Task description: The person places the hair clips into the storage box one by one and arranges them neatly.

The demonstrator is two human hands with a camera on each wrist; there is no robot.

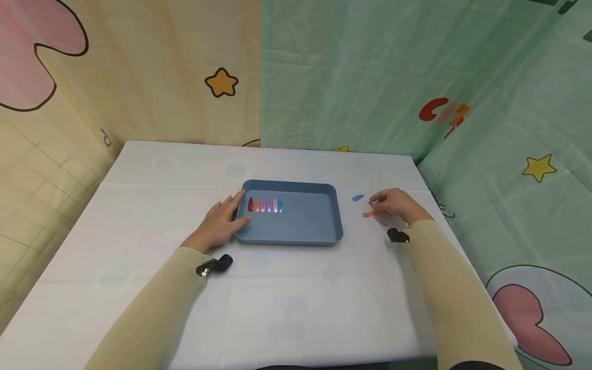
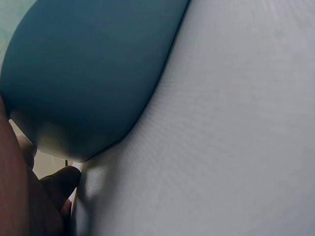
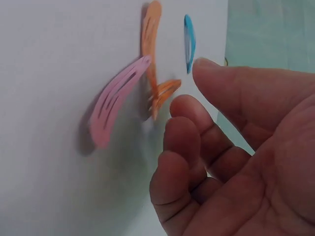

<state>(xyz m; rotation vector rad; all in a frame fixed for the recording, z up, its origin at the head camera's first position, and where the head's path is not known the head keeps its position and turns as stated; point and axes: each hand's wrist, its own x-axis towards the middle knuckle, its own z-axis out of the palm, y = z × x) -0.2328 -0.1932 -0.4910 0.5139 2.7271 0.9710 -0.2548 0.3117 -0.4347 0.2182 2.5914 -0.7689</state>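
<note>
On the white-covered table lies a blue-grey tray (image 1: 305, 221). A row of several shiny snap hair clips (image 1: 263, 205) runs along its left part, from red to blue. My left hand (image 1: 218, 222) rests against the tray's left edge, fingers extended and thumb at the near corner. Right of the tray, my right hand (image 1: 396, 202) hovers by loose clips, thumb and forefinger apart, with nothing visible between them. Near its fingertips are a pink hair clip (image 3: 115, 101), an orange hair clip (image 3: 150, 39) and another orange one (image 3: 167, 92). A blue hair clip (image 1: 358, 197) lies farther off.
The white tablecloth (image 1: 287, 288) covers the table, which meets a printed curtain (image 1: 342, 77) at the back. Another curtain side hangs along the right edge. Black wrist cameras (image 1: 221, 263) sit on both sleeves, just above the cloth.
</note>
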